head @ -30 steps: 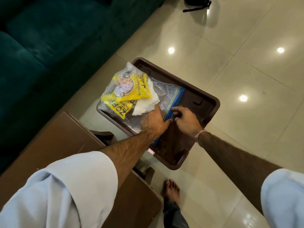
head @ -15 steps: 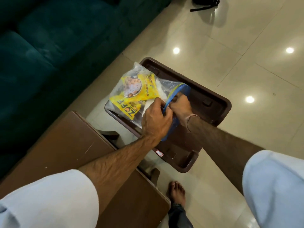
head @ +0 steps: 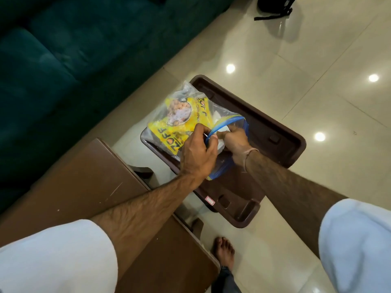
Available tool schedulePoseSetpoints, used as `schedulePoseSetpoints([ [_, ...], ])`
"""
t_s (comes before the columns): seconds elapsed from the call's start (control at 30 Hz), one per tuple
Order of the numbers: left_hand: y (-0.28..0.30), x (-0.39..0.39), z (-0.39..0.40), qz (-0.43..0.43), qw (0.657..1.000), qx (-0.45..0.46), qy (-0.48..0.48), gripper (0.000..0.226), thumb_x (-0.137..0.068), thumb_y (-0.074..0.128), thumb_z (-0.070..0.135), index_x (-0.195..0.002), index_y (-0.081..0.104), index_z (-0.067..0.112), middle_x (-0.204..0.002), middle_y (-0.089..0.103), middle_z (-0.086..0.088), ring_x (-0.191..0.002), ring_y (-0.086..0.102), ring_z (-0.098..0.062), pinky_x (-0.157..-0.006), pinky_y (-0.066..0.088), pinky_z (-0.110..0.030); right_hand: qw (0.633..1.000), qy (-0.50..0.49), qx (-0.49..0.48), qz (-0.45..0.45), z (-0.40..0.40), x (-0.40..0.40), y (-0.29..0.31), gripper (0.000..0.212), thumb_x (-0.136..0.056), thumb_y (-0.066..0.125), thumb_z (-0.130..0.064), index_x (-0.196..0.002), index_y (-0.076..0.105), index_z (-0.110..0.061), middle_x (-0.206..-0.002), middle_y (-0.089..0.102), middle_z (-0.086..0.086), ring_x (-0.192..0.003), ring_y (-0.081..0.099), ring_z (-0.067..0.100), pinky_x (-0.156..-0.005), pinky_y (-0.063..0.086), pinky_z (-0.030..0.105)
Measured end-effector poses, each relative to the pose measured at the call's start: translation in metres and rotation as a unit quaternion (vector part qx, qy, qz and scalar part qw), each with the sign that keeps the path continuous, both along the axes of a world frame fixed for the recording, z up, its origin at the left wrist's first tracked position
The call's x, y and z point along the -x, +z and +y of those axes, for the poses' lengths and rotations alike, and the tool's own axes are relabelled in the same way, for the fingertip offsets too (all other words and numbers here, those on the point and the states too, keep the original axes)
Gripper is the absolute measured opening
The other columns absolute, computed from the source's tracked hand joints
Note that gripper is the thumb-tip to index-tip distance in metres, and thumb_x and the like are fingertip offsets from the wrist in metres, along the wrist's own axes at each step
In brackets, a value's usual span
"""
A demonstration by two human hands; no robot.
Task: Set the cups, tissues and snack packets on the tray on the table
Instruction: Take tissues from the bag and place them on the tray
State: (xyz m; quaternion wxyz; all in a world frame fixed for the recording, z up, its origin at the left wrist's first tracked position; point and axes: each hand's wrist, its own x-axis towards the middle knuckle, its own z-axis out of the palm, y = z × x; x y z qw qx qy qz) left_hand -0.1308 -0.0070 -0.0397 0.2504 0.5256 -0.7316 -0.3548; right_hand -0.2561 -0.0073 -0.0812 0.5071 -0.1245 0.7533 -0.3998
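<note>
Two hands work the clear bag [head: 184,106] lying on the tray [head: 281,132]: my left hand [head: 198,153] pinches its blue rim [head: 227,120], my right hand [head: 234,140] reaches inside, fingers hidden. Yellow snack packets [head: 179,121] lie toward ten o'clock, long axis likewise.

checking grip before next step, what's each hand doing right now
Left hand: pinches the zip bag's blue rim.
Right hand: reaching inside the bag, gripping white tissues.

One head camera looks steeply down, close over both forearms, at the tray [head: 275,132] and floor [head: 317,60].
</note>
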Motion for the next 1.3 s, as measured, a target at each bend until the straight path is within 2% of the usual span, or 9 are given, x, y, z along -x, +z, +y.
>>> schedulePoseSetpoints([
  [0.13, 0.002, 0.003, 0.001, 0.002, 0.999, -0.025, 0.035, 0.015, -0.093, 0.057, 0.031, -0.099, 0.054, 0.018, -0.081, 0.063, 0.004, -0.071, 0.06, -0.021, -0.063, 0.053, -0.037, 0.979, -0.137, 0.065, -0.139, 0.03, 0.007, 0.009, 0.034, -0.081, 0.071, -0.007, -0.115, 0.068, -0.007, -0.105, 0.074, 0.01, -0.098, 0.071, 0.029, -0.085, 0.058, 0.038],
  [0.33, 0.003, 0.007, 0.004, -0.019, 0.991, -0.123, 0.043, 0.017, -0.086, 0.069, 0.029, -0.095, 0.058, 0.02, -0.078, 0.062, 0.008, -0.07, 0.06, -0.014, -0.063, 0.045, -0.027, 0.938, -0.203, 0.132, -0.247, 0.093, 0.025, 0.025, 0.041, -0.084, 0.064, -0.004, -0.126, 0.063, -0.002, -0.125, 0.068, 0.016, -0.114, 0.064, 0.034, -0.101, 0.05, 0.043],
  [0.47, 0.008, 0.015, 0.013, 0.04, 0.973, -0.229, 0.001, 0.024, -0.079, 0.075, 0.038, -0.092, 0.064, 0.021, -0.085, 0.065, 0.01, -0.074, 0.059, -0.005, -0.063, 0.041, -0.021, 0.92, -0.2, 0.194, -0.274, 0.116, 0.03, 0.043, 0.044, -0.084, 0.064, -0.007, -0.128, 0.061, -0.004, -0.129, 0.065, 0.014, -0.112, 0.064, 0.028, -0.103, 0.049, 0.041],
  [0.63, 0.03, 0.022, 0.022, 0.155, 0.935, -0.312, -0.065, 0.032, -0.076, 0.08, 0.038, -0.095, 0.072, 0.013, -0.088, 0.074, -0.001, -0.079, 0.07, -0.014, -0.068, 0.056, -0.031, 0.929, -0.187, 0.207, -0.242, 0.106, 0.022, 0.067, 0.047, -0.08, 0.071, -0.014, -0.125, 0.063, -0.005, -0.12, 0.069, 0.014, -0.106, 0.066, 0.03, -0.099, 0.053, 0.046],
  [0.73, 0.049, 0.017, 0.016, 0.164, 0.943, -0.282, -0.061, 0.017, -0.078, 0.083, 0.027, -0.089, 0.072, 0.019, -0.078, 0.073, 0.009, -0.065, 0.066, 0.001, -0.058, 0.05, -0.016, 0.936, -0.166, 0.21, -0.227, 0.092, 0.015, 0.086, 0.042, -0.078, 0.073, -0.015, -0.119, 0.067, -0.004, -0.112, 0.071, 0.015, -0.103, 0.065, 0.031, -0.097, 0.051, 0.046],
  [0.87, 0.091, -0.003, 0.001, 0.205, 0.937, -0.277, -0.047, 0.012, -0.08, 0.081, 0.015, -0.085, 0.071, 0.02, -0.076, 0.073, 0.007, -0.066, 0.068, -0.004, -0.058, 0.053, -0.02, 0.949, -0.111, 0.218, -0.2, 0.072, 0.0, 0.126, 0.055, -0.082, 0.074, -0.018, -0.131, 0.056, -0.004, -0.118, 0.068, 0.014, -0.101, 0.069, 0.027, -0.079, 0.058, 0.039],
  [0.97, 0.129, -0.023, -0.011, 0.23, 0.932, -0.278, -0.04, 0.016, -0.081, 0.079, 0.014, -0.095, 0.072, 0.015, -0.092, 0.076, -0.005, -0.084, 0.073, -0.02, -0.071, 0.06, -0.036, 0.936, -0.069, 0.255, -0.234, 0.052, -0.013, 0.165, 0.064, -0.08, 0.075, -0.024, -0.136, 0.049, -0.007, -0.127, 0.064, 0.016, -0.108, 0.069, 0.03, -0.086, 0.057, 0.045],
  [1.1, 0.18, -0.055, -0.026, 0.286, 0.913, -0.289, -0.034, 0.029, -0.082, 0.075, 0.004, -0.111, 0.07, 0.003, -0.11, 0.072, -0.024, -0.097, 0.07, -0.038, -0.09, 0.055, -0.054, 0.919, 0.043, 0.267, -0.287, 0.021, -0.035, 0.223, 0.041, -0.094, 0.059, -0.024, -0.127, 0.058, 0.001, -0.116, 0.068, 0.017, -0.106, 0.067, 0.028, -0.091, 0.054, 0.039],
  [1.3, 0.23, -0.134, -0.041, 0.32, 0.91, -0.263, 0.027, 0.016, -0.084, 0.075, 0.006, -0.099, 0.069, 0.005, -0.083, 0.072, -0.007, -0.068, 0.067, -0.02, -0.06, 0.054, -0.029, 0.929, 0.108, 0.268, -0.23, -0.022, -0.1, 0.285, 0.03, -0.092, 0.062, -0.015, -0.118, 0.061, 0.0, -0.107, 0.069, 0.017, -0.093, 0.069, 0.03, -0.075, 0.059, 0.038],
])
